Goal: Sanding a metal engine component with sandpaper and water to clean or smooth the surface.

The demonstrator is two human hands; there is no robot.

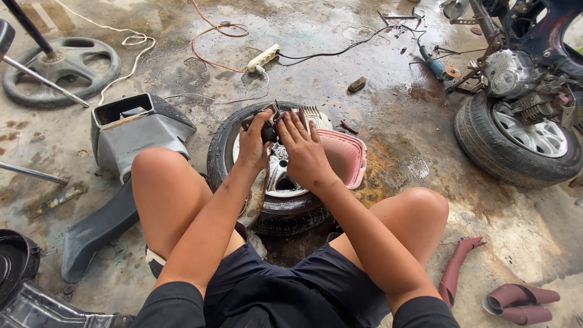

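I sit on a wet concrete floor with my knees spread. A small tyre on a silver wheel lies flat between my legs. My left hand grips a small dark metal part over the wheel's far rim. My right hand rests beside it, fingers bent over the same part and the wheel hub. What the fingers do under the part is hidden. A pink plastic basin lies against the tyre's right side, partly behind my right hand.
A grey plastic scooter panel stands left of the tyre. A stripped scooter with engine and rear wheel is at the right. A white power strip with cables, a steering wheel and rolled maroon sandpaper lie around.
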